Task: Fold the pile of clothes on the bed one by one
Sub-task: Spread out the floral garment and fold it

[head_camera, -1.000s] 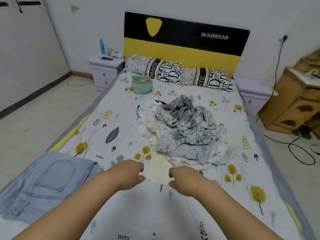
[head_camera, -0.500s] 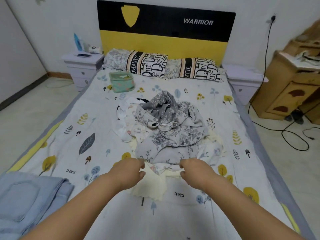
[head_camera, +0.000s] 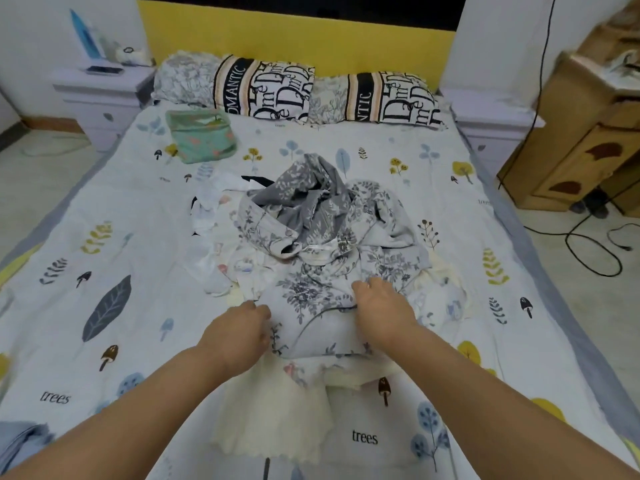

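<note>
the bed is covered by a pale sheet printed with leaves, mushrooms and the word "trees". two pillows with black lettering are set against the yellow headboard. a wooden cabinet is seen at the right, with a black cable looped on the floor beside it. a white nightstand stands at the left of the bed.

the pile of clothes is heaped in the middle of the bed. it is topped by a grey floral garment; white pieces are spread at its left, and a cream garment with a scalloped hem is spread out from under its near edge.

a green pouch is laid near the left pillow. a corner of folded blue fabric is visible at the lower left edge.

the left hand is placed at the near left edge of the grey floral garment, fingers curled against the cloth; whether a fold is actually pinched cannot be told. the right hand is laid on top of the same garment, fingers bent into the cloth; a firm grip cannot be confirmed.
</note>
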A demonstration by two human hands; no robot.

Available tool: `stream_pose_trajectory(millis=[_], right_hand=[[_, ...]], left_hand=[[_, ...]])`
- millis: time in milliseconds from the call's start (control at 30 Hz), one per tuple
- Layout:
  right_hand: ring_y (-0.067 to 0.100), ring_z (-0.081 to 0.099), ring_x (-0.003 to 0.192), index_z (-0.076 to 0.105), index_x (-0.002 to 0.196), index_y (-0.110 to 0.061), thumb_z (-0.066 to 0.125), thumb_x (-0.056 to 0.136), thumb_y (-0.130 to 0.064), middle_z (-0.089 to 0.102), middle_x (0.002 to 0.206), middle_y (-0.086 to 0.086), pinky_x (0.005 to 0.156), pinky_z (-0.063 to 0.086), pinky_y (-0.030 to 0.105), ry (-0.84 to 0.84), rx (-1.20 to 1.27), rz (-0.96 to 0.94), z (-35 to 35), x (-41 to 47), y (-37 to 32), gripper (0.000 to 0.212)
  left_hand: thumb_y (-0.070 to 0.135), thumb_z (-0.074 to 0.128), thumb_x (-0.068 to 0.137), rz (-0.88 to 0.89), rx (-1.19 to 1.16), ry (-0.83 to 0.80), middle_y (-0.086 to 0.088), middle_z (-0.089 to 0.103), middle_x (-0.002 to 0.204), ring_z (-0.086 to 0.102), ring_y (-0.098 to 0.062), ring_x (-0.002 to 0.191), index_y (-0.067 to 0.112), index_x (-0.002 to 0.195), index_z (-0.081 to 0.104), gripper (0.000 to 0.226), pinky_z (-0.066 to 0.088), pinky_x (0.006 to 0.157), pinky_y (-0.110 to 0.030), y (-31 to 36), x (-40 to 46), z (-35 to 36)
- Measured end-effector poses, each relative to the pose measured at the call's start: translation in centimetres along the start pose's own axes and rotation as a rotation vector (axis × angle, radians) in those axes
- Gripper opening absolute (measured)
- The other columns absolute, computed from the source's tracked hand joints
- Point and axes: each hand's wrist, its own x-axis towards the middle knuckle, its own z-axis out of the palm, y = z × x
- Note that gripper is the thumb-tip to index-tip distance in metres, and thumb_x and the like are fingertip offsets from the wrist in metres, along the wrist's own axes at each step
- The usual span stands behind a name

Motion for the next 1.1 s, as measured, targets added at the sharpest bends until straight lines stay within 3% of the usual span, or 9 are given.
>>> stream_pose_trajectory(millis=[133,367,433,500,600,700,767,900,1100], right_hand=[[0.033,0.026,0.132,0.019,0.144,-0.018,0.048,0.078,0.009,0.012,0.152,0.013,0.099,0.036,0.044,0.208,0.011,0.001,1.2,5.2,0.4,0.076],[0.03,-0.016,0.142,-0.006,0.148,-0.032,0.047,0.075,0.018,-0.028,0.153,-0.004,0.114,0.003,0.051,0.334,-0.112,-0.081,3.4,12.6,0.9,0.103],[0.031,-0.011,0.143,0.013,0.149,-0.024,0.05,0.08,0.011,-0.016,0.156,-0.002,0.114,0.005,0.051,0.303,-0.17,-0.107,4.4,13.7,1.0,0.086],[0.034,0.016,0.139,0.039,0.136,-0.015,0.049,0.084,0.004,0.018,0.153,0.008,0.111,0.022,0.047,0.296,-0.184,-0.128,4.9,14.0,0.9,0.056],[0.026,0.042,0.11,0.052,0.118,-0.01,0.05,0.088,-0.002,0.052,0.123,0.007,0.094,0.038,0.037,0.348,-0.109,-0.159,5.3,13.2,0.2,0.031],[0.02,0.039,0.093,0.051,0.113,-0.012,0.05,0.091,-0.008,0.056,0.113,0.003,0.085,0.036,0.03,0.348,-0.047,-0.222,5.9,10.9,0.0,0.023],[0.017,0.035,0.083,0.054,0.108,-0.011,0.05,0.088,-0.006,0.057,0.103,0.002,0.076,0.034,0.028,0.362,0.002,-0.256,6.3,8.3,-0.1,0.021],[0.015,0.048,0.05,0.065,0.066,-0.01,0.062,0.058,-0.002,0.058,0.057,0.002,0.047,0.038,0.021,0.501,0.059,-0.339,7.1,2.1,-0.5,0.011],[0.018,0.056,0.048,0.063,0.055,-0.018,0.074,0.043,-0.015,0.059,0.053,-0.001,0.044,0.049,0.022,0.372,0.061,-0.364,9.3,-4.4,0.1,0.017]], left_hand=[[0.017,0.048,0.089,-0.022,-0.054,0.096,-0.011,0.038,0.133,0.045,-0.028,0.116,0.011,0.132,0.036,0.045,0.045,0.091,-0.038,-0.6,4.9,1.2],[0.007,0.051,0.086,-0.013,-0.13,0.29,-0.012,-0.012,0.156,0.015,-0.037,0.139,0.022,0.148,0.007,0.078,0.03,0.108,-0.042,-0.1,11.7,4.1],[0.003,0.051,0.083,0.002,-0.127,0.308,-0.007,-0.023,0.154,0.009,-0.035,0.142,0.029,0.149,-0.002,0.088,0.031,0.109,-0.042,-0.5,13.4,4.7],[0.001,0.048,0.084,0.0,-0.182,0.252,-0.002,-0.026,0.153,0.01,-0.033,0.143,0.028,0.149,-0.003,0.088,0.036,0.107,-0.039,-0.7,14.5,5.1],[0.004,0.043,0.089,0.0,-0.2,0.216,-0.008,0.005,0.156,0.03,-0.03,0.135,0.012,0.148,0.015,0.066,0.035,0.106,-0.035,-0.8,15.1,5.4],[0.006,0.045,0.091,0.018,-0.205,0.366,-0.009,0.047,0.118,0.051,-0.017,0.086,0.006,0.114,0.051,0.024,0.045,0.077,-0.028,-0.9,13.7,5.4],[0.014,0.048,0.093,0.03,-0.199,0.45,0.0,0.046,0.09,0.041,-0.01,0.066,0.015,0.086,0.049,0.007,0.04,0.063,-0.026,-1.3,11.7,5.0],[0.013,0.055,0.087,0.059,-0.248,0.511,0.011,0.042,0.07,0.045,-0.016,0.063,0.023,0.072,0.044,0.021,0.025,0.051,-0.023,-1.6,6.5,4.6],[0.008,0.07,0.071,0.24,-0.251,0.298,0.022,0.025,0.057,0.034,-0.004,0.052,0.032,0.069,0.026,0.05,0.025,0.044,-0.005,-0.2,-0.5,5.6]])
